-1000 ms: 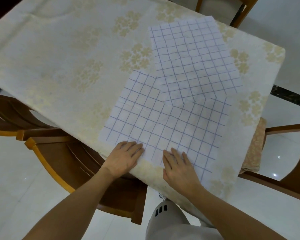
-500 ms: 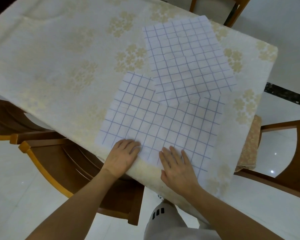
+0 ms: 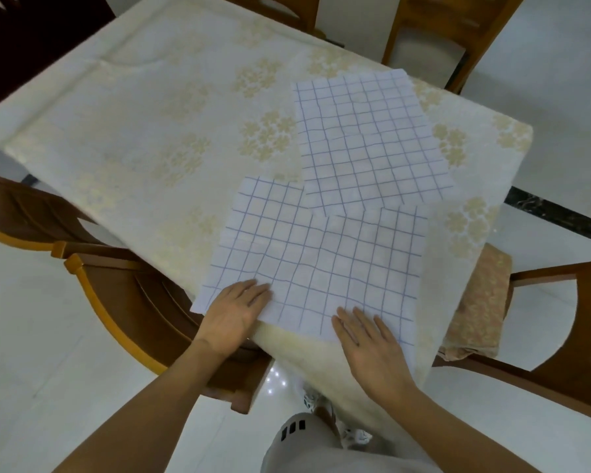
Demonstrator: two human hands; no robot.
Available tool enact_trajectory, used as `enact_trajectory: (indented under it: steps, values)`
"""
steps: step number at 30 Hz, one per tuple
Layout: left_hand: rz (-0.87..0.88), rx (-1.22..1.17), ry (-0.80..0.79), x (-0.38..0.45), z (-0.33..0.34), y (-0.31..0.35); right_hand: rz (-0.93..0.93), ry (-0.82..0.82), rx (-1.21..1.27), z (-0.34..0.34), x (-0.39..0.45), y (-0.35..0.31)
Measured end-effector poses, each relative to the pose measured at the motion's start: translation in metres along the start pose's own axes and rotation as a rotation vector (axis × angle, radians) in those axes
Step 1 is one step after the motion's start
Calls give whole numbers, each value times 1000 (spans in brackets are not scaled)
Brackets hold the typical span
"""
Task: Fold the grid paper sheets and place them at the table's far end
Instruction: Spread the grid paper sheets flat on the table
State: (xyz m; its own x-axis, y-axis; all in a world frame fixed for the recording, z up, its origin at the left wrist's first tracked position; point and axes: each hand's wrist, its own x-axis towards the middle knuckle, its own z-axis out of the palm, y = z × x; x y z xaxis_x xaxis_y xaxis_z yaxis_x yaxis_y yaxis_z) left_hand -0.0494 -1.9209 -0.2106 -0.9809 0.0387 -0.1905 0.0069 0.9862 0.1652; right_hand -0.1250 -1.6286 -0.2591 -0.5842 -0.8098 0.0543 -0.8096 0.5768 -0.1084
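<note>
Two white sheets of grid paper with blue lines lie flat on the table. The near sheet reaches the table's front edge. The far sheet lies beyond it and overlaps its far edge. My left hand rests palm down on the near sheet's left front corner, fingers together and pointing forward. My right hand lies flat on the near sheet's right front part, fingers slightly spread. Neither hand grips the paper.
A cream tablecloth with pale gold flowers covers the table. Wooden chairs stand at the left front, at the right with a beige cushion, and behind the far edge. White tiled floor surrounds the table.
Both hands have spread apart along the near sheet's front edge, the left toward its left corner and the right further right. The sheets keep their places; the camera view has shifted.
</note>
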Motion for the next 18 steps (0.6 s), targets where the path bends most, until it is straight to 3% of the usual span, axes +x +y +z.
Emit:
enact_trajectory:
  steps: [4,8,12,18]
  values:
    - [-21,-8,-17,-21,-1,27,-28,93,19,-11,-27,18]
    - [-48,10,70,-40,-13,60,-47,140,1,-24,-60,32]
    - [26,89,104,-50,-37,91,-50,208,16,-39,-84,41]
    - [-23,162,112,-52,-50,109,-35,249,19,-55,-78,61]
